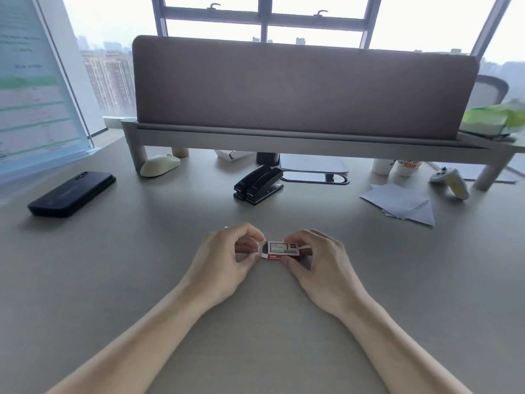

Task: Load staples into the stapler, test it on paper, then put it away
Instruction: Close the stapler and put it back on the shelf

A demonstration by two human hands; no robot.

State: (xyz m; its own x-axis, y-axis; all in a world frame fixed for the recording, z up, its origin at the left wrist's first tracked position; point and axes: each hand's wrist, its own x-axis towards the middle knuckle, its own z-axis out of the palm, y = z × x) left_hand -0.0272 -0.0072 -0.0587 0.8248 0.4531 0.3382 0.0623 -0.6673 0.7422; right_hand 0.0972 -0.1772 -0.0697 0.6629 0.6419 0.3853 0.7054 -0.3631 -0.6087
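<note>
A small red and white staple box is held just above the desk between both hands. My left hand pinches the box's left end, where a white flap stands open. My right hand grips the right end with thumb and fingers curled round it. The black stapler stands apart on the desk further back, lying closed. A loose stack of white paper lies at the right.
A black phone lies at the left. A raised monitor shelf with a grey panel crosses the back; under it are a white mouse, cups and a stand base. A white game controller sits at the right.
</note>
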